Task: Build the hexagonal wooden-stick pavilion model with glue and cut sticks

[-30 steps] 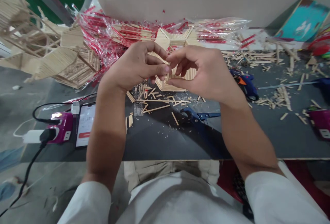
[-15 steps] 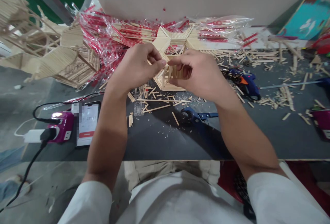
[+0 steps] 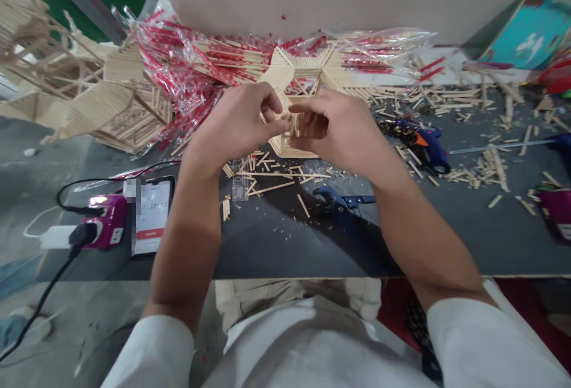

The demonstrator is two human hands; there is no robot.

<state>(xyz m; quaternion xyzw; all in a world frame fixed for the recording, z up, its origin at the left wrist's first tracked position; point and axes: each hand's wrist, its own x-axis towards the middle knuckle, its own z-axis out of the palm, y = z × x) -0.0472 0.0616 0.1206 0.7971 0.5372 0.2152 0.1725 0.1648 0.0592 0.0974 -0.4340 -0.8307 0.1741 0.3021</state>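
Note:
A small model building of pale wooden sticks, with flared roof panels, stands on the dark table. My left hand is at its front left, thumb and forefinger brought together by a front post; whatever lies between the tips is too small to make out. From the right, my right hand curls round the model's front side, forefinger above and thumb lower by the thin posts. Both hands hide part of the model's walls. Below it, loose stick pieces and a blue-handled cutter lie on the table.
A blue glue gun lies to the right among stick scraps. Plastic-wrapped red and pale sticks line the back. A larger stick model stands left, above a phone and a purple power adapter with cables.
My left hand has dropped slightly, its thumb now lower along the front post. My right hand has shifted very little, and the model stays in place.

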